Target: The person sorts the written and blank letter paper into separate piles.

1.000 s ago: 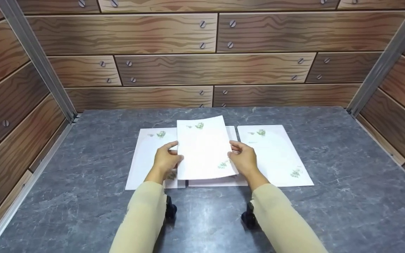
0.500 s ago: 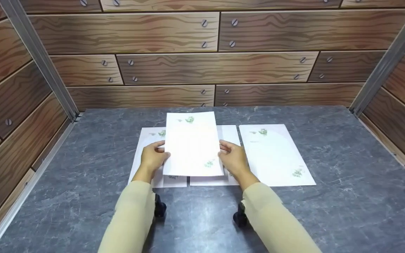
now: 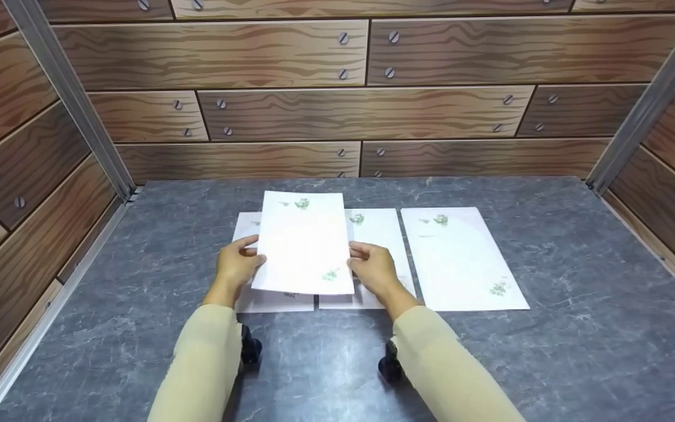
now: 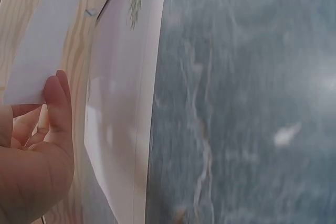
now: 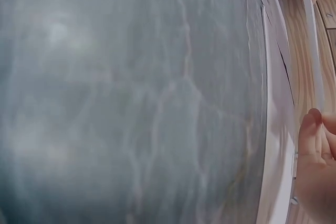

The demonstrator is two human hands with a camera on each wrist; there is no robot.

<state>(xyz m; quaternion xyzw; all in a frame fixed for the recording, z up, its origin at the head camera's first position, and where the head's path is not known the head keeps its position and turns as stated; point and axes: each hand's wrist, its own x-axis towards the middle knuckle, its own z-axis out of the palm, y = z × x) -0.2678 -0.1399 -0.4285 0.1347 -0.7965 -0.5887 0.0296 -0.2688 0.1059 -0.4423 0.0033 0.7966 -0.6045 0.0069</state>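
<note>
A white sheet of paper (image 3: 302, 246) with small green plant prints is held above the table between both hands. My left hand (image 3: 235, 266) pinches its left edge between thumb and fingers, and my right hand (image 3: 377, 269) pinches its right edge. Below it lies the left paper (image 3: 273, 302), mostly covered by the raised sheet. The middle paper (image 3: 378, 234) is partly covered, while the right paper (image 3: 463, 258) lies fully in sight. In the left wrist view the raised sheet (image 4: 47, 40) hangs apart from the paper below; the right wrist view shows it nearly edge-on.
The papers lie side by side on a dark grey marbled table (image 3: 578, 281). Wood-patterned panels (image 3: 290, 55) rise behind it and at both sides, with metal posts (image 3: 74, 99) in the corners. A black device (image 3: 251, 346) sits at each wrist.
Both hands have carried the raised sheet to the left, from over the middle paper to mostly over the left one. The sheet first rose a little, then came lower.
</note>
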